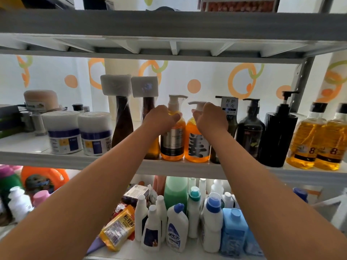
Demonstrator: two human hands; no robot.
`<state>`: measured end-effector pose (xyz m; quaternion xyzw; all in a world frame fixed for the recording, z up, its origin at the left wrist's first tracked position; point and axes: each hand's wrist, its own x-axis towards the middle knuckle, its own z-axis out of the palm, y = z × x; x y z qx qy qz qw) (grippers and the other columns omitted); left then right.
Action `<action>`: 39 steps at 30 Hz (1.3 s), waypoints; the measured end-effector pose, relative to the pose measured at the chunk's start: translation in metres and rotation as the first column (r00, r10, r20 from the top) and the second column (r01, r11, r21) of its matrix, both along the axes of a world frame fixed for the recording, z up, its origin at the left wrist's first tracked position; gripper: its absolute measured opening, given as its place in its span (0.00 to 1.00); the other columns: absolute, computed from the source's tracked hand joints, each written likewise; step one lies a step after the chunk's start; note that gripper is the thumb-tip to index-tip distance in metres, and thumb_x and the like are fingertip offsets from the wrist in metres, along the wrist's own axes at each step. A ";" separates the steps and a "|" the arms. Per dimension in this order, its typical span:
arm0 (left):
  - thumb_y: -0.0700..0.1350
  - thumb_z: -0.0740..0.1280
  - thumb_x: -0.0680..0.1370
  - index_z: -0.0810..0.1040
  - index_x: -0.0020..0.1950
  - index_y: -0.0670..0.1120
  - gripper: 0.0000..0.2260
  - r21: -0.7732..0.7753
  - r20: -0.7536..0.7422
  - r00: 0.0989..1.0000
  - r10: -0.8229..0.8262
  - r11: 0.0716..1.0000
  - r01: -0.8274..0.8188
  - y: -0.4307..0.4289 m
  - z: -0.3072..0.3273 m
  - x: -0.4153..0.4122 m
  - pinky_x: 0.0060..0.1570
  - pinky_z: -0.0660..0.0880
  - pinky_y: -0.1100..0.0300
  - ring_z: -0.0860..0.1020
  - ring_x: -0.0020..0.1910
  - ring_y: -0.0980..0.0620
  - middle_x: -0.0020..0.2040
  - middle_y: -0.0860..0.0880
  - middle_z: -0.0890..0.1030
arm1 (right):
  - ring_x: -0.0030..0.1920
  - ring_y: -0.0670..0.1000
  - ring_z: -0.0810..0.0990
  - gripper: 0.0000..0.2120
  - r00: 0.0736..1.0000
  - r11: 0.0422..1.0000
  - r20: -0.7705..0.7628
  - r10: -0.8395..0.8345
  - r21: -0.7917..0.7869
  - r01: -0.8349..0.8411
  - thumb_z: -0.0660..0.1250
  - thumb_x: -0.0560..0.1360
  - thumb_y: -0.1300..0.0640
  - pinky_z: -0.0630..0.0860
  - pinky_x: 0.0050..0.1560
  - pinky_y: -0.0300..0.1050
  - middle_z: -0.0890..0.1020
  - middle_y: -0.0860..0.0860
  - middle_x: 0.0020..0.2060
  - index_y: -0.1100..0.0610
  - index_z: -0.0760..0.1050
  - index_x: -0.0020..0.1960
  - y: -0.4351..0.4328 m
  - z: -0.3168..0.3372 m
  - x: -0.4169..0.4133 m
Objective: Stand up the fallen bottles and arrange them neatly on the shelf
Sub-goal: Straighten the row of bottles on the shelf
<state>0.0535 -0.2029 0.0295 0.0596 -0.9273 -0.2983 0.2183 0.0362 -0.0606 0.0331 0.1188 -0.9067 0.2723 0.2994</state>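
Observation:
Two orange pump bottles stand upright side by side on the middle shelf (112,162). My left hand (161,118) grips the neck of the left one, an orange bottle with a silver label (171,141). My right hand (210,117) grips the neck of the right one, an orange bottle with a large black character (197,147). To their left stand two tall dark bottles with white wrapped tops (122,117). To their right stand dark pump bottles (249,128), a black ribbed pump bottle (277,136) and two amber bottles (319,143).
Two white round tubs (80,134) and a tan jar (40,99) sit at the shelf's left. The upper shelf (169,23) hangs close overhead. The lower shelf holds several white and blue cleaner bottles (187,218), an orange jug (43,179) and a yellow packet (118,228).

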 end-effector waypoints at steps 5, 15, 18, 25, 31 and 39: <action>0.61 0.63 0.75 0.70 0.61 0.44 0.24 -0.069 -0.216 0.963 0.158 0.982 -0.176 0.009 -0.005 0.015 0.43 0.70 0.57 0.78 0.52 0.47 0.55 0.48 0.77 | 0.42 0.51 0.76 0.14 0.996 0.987 -0.063 0.066 -0.143 -0.074 0.61 0.77 0.53 0.67 0.39 0.41 0.80 0.55 0.44 0.63 0.75 0.55 0.006 -0.005 0.010; 0.60 0.66 0.74 0.70 0.62 0.47 0.23 -0.043 -0.303 0.941 -0.151 0.988 0.145 0.100 -0.008 0.023 0.50 0.73 0.58 0.76 0.55 0.52 0.56 0.50 0.78 | 0.58 0.55 0.70 0.24 0.932 0.870 -0.280 -0.229 -0.488 0.067 0.68 0.72 0.54 0.65 0.52 0.42 0.74 0.56 0.55 0.58 0.65 0.64 0.095 -0.029 0.010; 0.59 0.67 0.74 0.68 0.67 0.44 0.27 -0.010 -0.222 0.957 -0.184 0.982 0.187 0.118 0.000 0.010 0.51 0.71 0.56 0.75 0.60 0.47 0.61 0.47 0.77 | 0.63 0.57 0.68 0.29 0.978 0.913 -0.090 -0.188 -0.384 0.140 0.69 0.72 0.51 0.66 0.59 0.46 0.71 0.58 0.61 0.59 0.64 0.68 0.117 -0.039 -0.002; 0.56 0.69 0.74 0.71 0.62 0.43 0.23 0.037 -0.060 0.974 -0.218 0.975 0.221 0.126 0.000 -0.011 0.43 0.70 0.58 0.78 0.53 0.48 0.54 0.47 0.78 | 0.59 0.57 0.71 0.30 0.972 0.974 -0.097 -0.212 -0.097 0.203 0.69 0.71 0.44 0.70 0.54 0.48 0.75 0.58 0.58 0.59 0.67 0.66 0.125 -0.045 -0.006; 0.56 0.70 0.72 0.77 0.55 0.44 0.19 0.002 -0.057 0.965 -0.256 0.967 0.257 0.126 -0.004 -0.026 0.44 0.79 0.52 0.80 0.47 0.46 0.48 0.47 0.80 | 0.53 0.59 0.76 0.34 0.957 0.954 -0.108 -0.270 0.102 0.281 0.64 0.72 0.37 0.70 0.40 0.46 0.73 0.60 0.58 0.60 0.62 0.66 0.119 -0.044 -0.007; 0.57 0.69 0.73 0.76 0.56 0.45 0.19 -0.066 -0.040 0.970 -0.238 0.970 0.235 0.119 -0.002 -0.032 0.35 0.67 0.63 0.76 0.44 0.51 0.43 0.51 0.78 | 0.54 0.61 0.77 0.39 0.958 0.946 -0.045 -0.283 0.150 0.287 0.61 0.72 0.33 0.68 0.37 0.45 0.68 0.61 0.64 0.60 0.59 0.70 0.121 -0.035 -0.008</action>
